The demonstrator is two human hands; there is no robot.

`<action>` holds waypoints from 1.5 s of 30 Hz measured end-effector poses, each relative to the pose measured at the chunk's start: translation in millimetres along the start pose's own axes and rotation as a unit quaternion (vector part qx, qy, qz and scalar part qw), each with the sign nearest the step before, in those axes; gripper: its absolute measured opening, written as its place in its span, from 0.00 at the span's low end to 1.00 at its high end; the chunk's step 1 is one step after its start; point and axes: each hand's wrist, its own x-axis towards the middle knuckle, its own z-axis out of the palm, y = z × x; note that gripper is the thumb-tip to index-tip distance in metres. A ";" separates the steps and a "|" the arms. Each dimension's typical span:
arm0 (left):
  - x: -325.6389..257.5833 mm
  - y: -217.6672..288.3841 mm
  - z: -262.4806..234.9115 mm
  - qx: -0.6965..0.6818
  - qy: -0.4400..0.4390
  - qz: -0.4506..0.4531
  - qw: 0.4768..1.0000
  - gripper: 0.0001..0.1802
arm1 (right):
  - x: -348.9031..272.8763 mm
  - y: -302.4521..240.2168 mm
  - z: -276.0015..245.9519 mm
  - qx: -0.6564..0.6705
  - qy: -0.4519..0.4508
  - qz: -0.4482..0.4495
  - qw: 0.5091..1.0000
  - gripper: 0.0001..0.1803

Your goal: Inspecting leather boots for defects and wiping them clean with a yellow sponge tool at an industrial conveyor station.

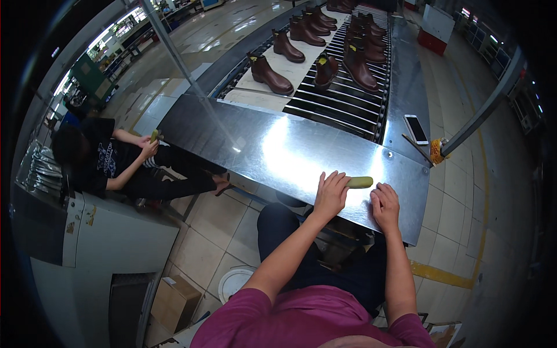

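Observation:
A smooth olive-green bar with rounded ends (361, 182) lies on the shiny metal tabletop (243, 145), between my two hands. My left hand (331, 196) rests palm down at the bar's left end, fingers stretched and apart, the nearest ones touching or almost touching it. I cannot tell whether its thumb presses on the bar. Just right of the bar, my right hand (386, 206) lies at the table's near edge. Its fingers are loosely bent and apart, with nothing seen in them.
Beyond the tabletop, a roller conveyor (342, 107) carries several brown ankle boots (360, 69). A white phone (415, 129) and a thin stick (416, 148) lie at the right, near a metal post (484, 110). At left, a seated person (116, 156) holds a similar green piece.

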 end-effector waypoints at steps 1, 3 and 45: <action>0.7 -0.3 -2.0 0.000 0.000 0.005 1.000 0.18 | 1.0 -2.1 1.6 -0.016 -0.003 -0.005 1.000 0.11; 0.1 -0.6 -6.6 -0.028 -0.031 0.001 0.999 0.18 | 2.2 -5.7 3.3 -0.034 -0.001 -0.009 0.999 0.11; 2.3 -3.7 -8.9 -0.063 -0.028 0.034 0.997 0.17 | 2.0 -4.8 5.9 -0.009 0.042 0.004 0.999 0.09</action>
